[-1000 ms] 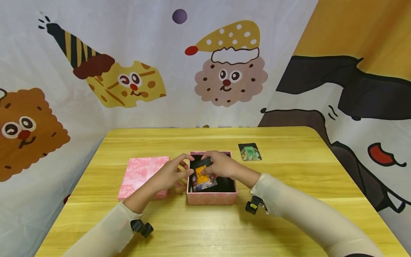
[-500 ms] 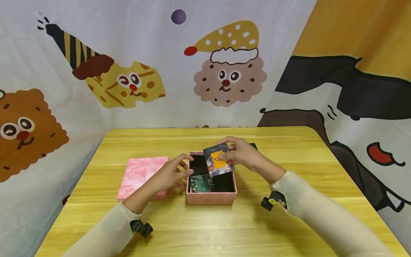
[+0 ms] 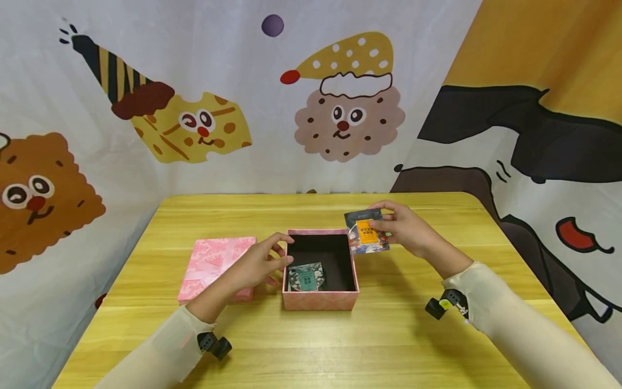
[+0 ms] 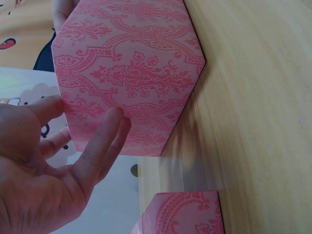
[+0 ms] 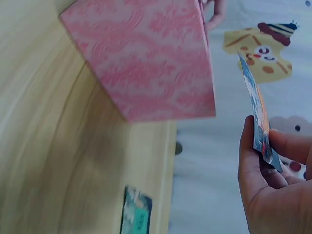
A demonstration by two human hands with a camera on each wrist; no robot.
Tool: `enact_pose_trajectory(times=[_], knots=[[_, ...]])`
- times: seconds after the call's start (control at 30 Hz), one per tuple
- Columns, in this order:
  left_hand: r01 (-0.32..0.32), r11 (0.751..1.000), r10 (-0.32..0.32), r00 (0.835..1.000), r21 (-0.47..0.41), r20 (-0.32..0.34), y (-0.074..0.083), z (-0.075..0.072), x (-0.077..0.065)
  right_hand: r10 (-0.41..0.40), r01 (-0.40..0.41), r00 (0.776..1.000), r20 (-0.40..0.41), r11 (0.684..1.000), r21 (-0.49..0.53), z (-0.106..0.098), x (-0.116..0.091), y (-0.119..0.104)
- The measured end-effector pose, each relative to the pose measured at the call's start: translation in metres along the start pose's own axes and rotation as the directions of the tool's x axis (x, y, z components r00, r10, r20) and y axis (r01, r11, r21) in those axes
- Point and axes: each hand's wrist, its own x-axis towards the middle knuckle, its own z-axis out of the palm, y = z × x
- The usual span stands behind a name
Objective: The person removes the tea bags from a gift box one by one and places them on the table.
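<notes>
In the head view my right hand (image 3: pixel 405 229) pinches a flat dark packet (image 3: pixel 368 237) with an orange label, just right of the pink box (image 3: pixel 320 301). The right wrist view shows this packet (image 5: pixel 258 107) edge-on between thumb and fingers. The box is uncovered and black inside, and a packet with a teal label (image 3: pixel 307 278) lies in its near left corner. My left hand (image 3: pixel 259 262) rests its fingertips at the box's left rim; in the left wrist view, extended fingers (image 4: pixel 105 141) touch the patterned side wall.
A pink patterned lid (image 3: pixel 214 265) lies left of the box, partly behind my left hand. Another packet with a green label (image 5: pixel 136 214) lies on the wooden table (image 3: pixel 311 346), hidden in the head view behind my right hand and its packet. A printed cloth (image 3: pixel 272 108) hangs behind.
My right hand has lifted the orange-labelled packet out of the box and carried it right, past the rim. This uncovered the teal-labelled packet inside. My left hand has stayed at the box.
</notes>
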Motion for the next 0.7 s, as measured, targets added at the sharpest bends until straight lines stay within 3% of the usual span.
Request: enact_pose_trajectory(times=[0.4,0.7], knots=[[-0.008,1.0,0.008,1.0,-0.009,0.009,-0.002,0.0,0.001,0.041,-0.041,0.999,-0.003,0.998,-0.047,-0.031,-0.011,0.028],[-0.002,1.0,0.002,1.0,-0.003,0.005,-0.001,0.0,0.001,0.134,-0.134,0.991,-0.009,0.991,-0.02,-0.043,-0.012,0.053]])
